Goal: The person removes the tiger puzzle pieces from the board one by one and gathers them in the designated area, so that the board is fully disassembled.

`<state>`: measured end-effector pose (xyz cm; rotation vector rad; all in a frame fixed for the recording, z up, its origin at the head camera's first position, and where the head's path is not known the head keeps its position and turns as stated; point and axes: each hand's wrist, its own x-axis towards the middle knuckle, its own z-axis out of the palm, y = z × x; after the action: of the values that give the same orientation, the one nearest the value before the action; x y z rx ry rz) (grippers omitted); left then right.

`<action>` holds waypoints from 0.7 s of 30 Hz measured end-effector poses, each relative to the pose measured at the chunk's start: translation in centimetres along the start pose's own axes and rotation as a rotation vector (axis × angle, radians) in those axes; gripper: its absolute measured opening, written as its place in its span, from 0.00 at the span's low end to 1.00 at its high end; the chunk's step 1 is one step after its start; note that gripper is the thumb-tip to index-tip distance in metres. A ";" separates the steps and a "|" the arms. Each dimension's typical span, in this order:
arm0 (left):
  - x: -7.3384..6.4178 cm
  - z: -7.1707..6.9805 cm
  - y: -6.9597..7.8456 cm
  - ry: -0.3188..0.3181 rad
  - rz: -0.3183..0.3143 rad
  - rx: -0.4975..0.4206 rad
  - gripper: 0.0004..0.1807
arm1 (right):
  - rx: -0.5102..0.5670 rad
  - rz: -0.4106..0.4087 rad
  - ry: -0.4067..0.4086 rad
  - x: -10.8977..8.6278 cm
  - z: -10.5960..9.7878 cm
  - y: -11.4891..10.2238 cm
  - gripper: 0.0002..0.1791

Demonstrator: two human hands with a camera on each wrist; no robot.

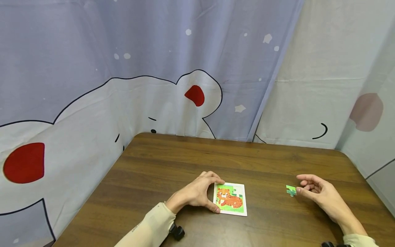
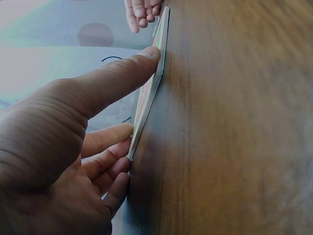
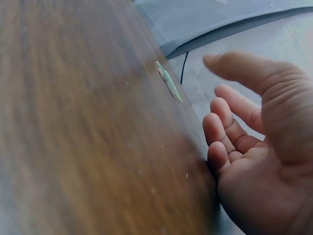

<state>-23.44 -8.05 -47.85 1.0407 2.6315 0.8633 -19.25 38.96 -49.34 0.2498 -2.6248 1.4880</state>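
Observation:
A small square jigsaw puzzle (image 1: 229, 203) with a white border and an orange tiger on green lies flat on the table. White gaps show in its upper right part. My left hand (image 1: 199, 192) holds it by its left side, thumb on the near corner and fingertips at the far corner. In the left wrist view the thumb (image 2: 122, 71) presses on its edge. To the right lies a loose green puzzle piece (image 1: 291, 190). My right hand (image 1: 321, 195) hovers beside the piece, thumb and index finger apart; the right wrist view shows the piece (image 3: 168, 82) clear of the fingers.
The brown wooden table (image 1: 172, 154) has rounded far corners. A pale curtain (image 1: 148, 103) with cartoon figures hangs behind it and along its left and right sides. A dark wrist device (image 1: 177, 231) sits at the left sleeve.

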 end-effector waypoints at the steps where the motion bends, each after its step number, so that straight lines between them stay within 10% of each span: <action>1: 0.0 0.0 0.0 -0.001 0.000 -0.002 0.52 | 0.023 -0.007 0.005 0.0 0.0 -0.1 0.26; 21: 0.1 0.1 -0.2 0.002 -0.003 -0.022 0.52 | 0.118 -0.104 0.036 0.8 4.7 -5.9 0.27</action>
<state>-23.60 -8.03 -48.07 1.0315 2.6186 0.8912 -18.99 31.91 -46.65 0.3614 -2.4595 1.5989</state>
